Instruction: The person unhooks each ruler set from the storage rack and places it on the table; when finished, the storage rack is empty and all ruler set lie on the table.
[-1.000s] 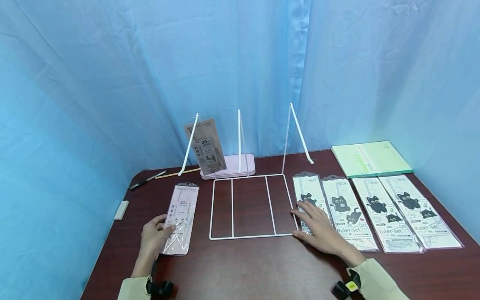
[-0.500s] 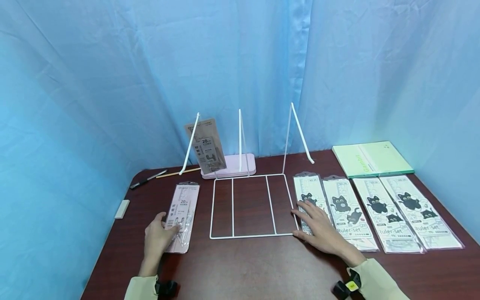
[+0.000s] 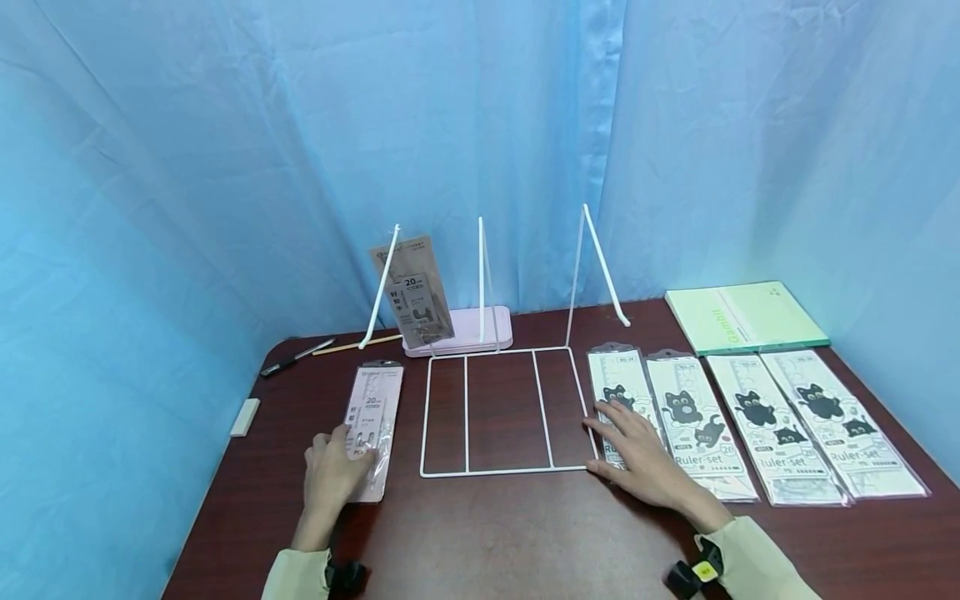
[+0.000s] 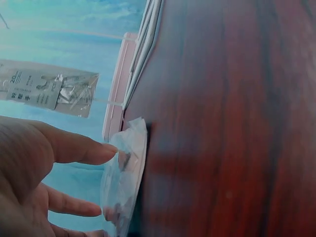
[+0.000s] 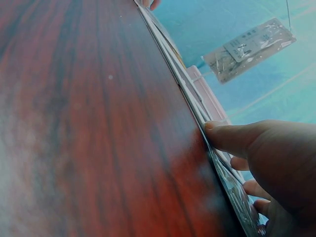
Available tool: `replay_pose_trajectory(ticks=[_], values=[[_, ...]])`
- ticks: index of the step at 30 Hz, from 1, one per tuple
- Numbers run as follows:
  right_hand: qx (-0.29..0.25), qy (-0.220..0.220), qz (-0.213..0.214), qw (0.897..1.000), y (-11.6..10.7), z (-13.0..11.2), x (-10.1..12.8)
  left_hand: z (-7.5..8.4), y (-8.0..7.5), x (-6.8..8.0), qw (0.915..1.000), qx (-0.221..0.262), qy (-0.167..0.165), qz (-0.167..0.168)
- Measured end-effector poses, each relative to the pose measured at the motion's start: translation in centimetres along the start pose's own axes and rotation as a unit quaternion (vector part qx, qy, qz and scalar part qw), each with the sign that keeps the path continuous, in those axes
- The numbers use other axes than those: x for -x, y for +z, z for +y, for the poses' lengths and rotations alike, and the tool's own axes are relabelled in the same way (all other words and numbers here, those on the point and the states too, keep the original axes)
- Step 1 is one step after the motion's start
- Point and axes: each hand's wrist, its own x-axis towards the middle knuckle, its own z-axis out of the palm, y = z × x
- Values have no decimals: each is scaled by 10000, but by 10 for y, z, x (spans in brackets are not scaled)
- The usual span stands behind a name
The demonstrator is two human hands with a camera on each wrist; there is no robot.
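In the head view my left hand [image 3: 335, 471] lies over the lower left side of a pale pink packaged ruler set [image 3: 378, 392] marked "20". Its thumb and fingertips touch the clear wrapper [image 4: 126, 173] in the left wrist view, fairly straight. My right hand [image 3: 637, 454] rests, fingers spread, at the right front corner of a white wire rack [image 3: 502, 474]. Those fingers also cover part of the nearest cat-print ruler set [image 3: 617, 367]. From the rack's left arm hangs a similar ruler set [image 3: 412, 283], also seen in both wrist views.
More cat-print ruler sets [image 3: 693, 417] lie to the right, below a green "Gambit" box [image 3: 742, 317]. A pink case [image 3: 480, 325] sits behind the rack. At the left are a pen [image 3: 296, 358], a pencil [image 3: 352, 345] and a white eraser [image 3: 244, 417]. Blue curtains surround the table.
My left hand has shifted right and slightly up, and the pink ruler set under it has slid a little to the right. My right hand stays where it was.
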Motion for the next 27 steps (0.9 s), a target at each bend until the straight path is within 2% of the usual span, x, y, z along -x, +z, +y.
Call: replay_pose_trajectory(ticks=[8, 15, 20, 24, 27], values=[[52, -27, 32, 10000, 0, 1, -1, 5, 1, -1, 9997, -213, 113, -33], [56, -8, 22, 10000, 1, 1, 0, 14, -12, -5, 9997, -100, 197, 97], [35, -5, 26, 10000, 1, 2, 0, 28, -23, -13, 9984, 495, 223, 169], [53, -37, 67, 10000, 1, 2, 0, 41, -29, -23, 9929, 1124, 341, 189], [65, -48, 64, 9999, 2, 2, 0, 51, -31, -29, 9888, 1415, 392, 258]])
